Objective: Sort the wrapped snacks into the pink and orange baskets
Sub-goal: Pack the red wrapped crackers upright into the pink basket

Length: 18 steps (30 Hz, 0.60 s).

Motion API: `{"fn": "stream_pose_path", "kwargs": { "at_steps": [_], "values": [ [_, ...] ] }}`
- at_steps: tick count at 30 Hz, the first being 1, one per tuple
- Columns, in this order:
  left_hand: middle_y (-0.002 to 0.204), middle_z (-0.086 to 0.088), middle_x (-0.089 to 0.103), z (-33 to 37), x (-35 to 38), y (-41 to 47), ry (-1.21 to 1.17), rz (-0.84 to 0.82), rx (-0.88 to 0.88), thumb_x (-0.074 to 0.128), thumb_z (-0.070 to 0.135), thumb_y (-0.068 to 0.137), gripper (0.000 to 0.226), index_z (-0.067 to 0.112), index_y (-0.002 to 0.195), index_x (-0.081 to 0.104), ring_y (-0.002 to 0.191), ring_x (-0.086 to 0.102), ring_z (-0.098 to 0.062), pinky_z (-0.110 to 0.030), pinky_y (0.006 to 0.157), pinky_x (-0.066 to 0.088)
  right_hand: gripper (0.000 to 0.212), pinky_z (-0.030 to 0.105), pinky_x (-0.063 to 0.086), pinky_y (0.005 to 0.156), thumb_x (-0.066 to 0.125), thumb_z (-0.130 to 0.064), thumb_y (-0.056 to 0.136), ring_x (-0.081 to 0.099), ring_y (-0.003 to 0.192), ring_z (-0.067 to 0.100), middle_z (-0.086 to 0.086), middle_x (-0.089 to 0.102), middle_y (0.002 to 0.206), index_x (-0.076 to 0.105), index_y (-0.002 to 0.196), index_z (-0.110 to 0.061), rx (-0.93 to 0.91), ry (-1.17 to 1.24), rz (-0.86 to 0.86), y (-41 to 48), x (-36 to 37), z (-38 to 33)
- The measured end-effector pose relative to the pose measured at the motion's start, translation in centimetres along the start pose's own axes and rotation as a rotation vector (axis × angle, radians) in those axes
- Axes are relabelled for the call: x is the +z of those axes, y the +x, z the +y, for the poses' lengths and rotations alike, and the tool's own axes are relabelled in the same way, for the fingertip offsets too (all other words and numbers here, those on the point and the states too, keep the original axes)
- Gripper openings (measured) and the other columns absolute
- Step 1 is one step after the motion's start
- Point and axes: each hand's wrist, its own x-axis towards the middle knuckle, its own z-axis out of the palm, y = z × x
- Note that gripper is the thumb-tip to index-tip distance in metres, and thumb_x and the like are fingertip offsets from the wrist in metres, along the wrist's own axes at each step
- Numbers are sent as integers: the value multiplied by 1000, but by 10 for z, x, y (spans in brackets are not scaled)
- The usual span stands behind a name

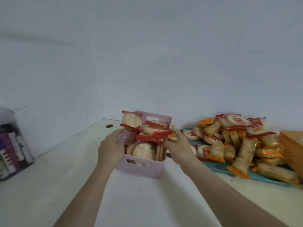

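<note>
Pink perforated plastic basket [141, 168] is sitting mid-table w/ both hands gripping it. Left hand [111, 145] is curling round the left wall and right hand [177, 145] round the right rim. An orange-yellow wrapper is showing at the right fingertips; can't tell if it's being pinched too. Round crackers in red wrappers [152, 133] are heaping above the rim. Loose pile of red- and orange-wrapped snacks [237, 141] is lying on a flat blue tray [218, 168] to the right, w/ an orange perforated basket [290, 148] just beside the pile. Clear plastic jar [13, 145] is standing far left on the white table [139, 202].
</note>
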Motion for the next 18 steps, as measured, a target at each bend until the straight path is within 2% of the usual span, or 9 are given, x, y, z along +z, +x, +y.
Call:
{"fn": "stream_pose_path", "kwargs": {
  "at_steps": [2, 4, 6, 8, 11, 13, 15, 16, 18],
  "values": [
    [118, -7, 68, 12, -3, -16, -27, 80, 70, 43, -4, 87, 59, 28, 134, 55, 96, 60, -26, -29, 78, 40, 39, 40, 57, 84, 56, -2, 89, 69, 97, 21, 1, 72, 102, 56, 110, -34, -90, -32, 38, -6, -4, -10],
    [116, -2, 69, 29, -4, -31, -35, 105, 131, 42, -3, 87, 60, 34, 133, 55, 94, 62, -26, -28, 76, 40, 36, 44, 57, 86, 56, -9, 88, 68, 99, 15, -9, 70, 102, 52, 101, -42, -185, -175, 93, -14, -18, -25],
    [117, 3, 69, 46, -2, -46, -39, 109, 190, 44, -1, 88, 58, 35, 129, 58, 97, 61, -24, -25, 76, 39, 35, 46, 56, 85, 56, -15, 86, 67, 97, 11, -15, 68, 98, 50, 108, -42, -257, -354, 168, -27, -37, -40],
    [108, 8, 69, 65, 8, -67, -70, 83, 257, 46, 0, 89, 49, 33, 121, 63, 88, 56, -15, -22, 75, 36, 37, 46, 54, 87, 56, -19, 86, 64, 98, 11, -21, 63, 92, 49, 117, -38, -289, -505, 264, -49, -65, -50],
    [89, 16, 60, 78, 36, -94, -105, -12, 313, 50, 0, 86, 40, 29, 108, 67, 87, 57, -14, -21, 71, 33, 40, 47, 51, 86, 51, -17, 88, 63, 100, 22, -8, 65, 97, 45, 126, -30, -283, -719, 386, -79, -100, -46],
    [93, 13, 65, 84, 58, -110, -122, -152, 327, 52, 2, 84, 38, 30, 105, 66, 91, 62, -19, -23, 70, 35, 38, 46, 50, 82, 48, -17, 89, 62, 100, 32, 5, 67, 104, 43, 126, -26, -252, -822, 441, -95, -125, -33],
    [100, 9, 67, 88, 78, -122, -76, -290, 344, 54, 12, 86, 28, 31, 104, 62, 96, 62, -20, -25, 71, 36, 36, 44, 48, 79, 45, -14, 91, 61, 99, 37, 10, 67, 106, 41, 127, -21, -187, -896, 445, -107, -144, -21],
    [101, 8, 66, 88, 82, -123, -12, -298, 370, 55, 20, 88, 20, 31, 104, 60, 97, 61, -21, -27, 70, 38, 38, 42, 47, 82, 45, -14, 91, 60, 103, 37, 11, 66, 111, 41, 129, -19, -173, -922, 435, -109, -151, -17],
    [99, 7, 63, 91, 87, -125, 170, -176, 519, 56, 35, 88, 12, 30, 99, 59, 96, 58, -21, -30, 64, 41, 52, 41, 37, 101, 47, -17, 90, 44, 127, 34, 10, 51, 138, 34, 140, -18, -177, -1045, 432, -116, -167, -12]
  ]
}}
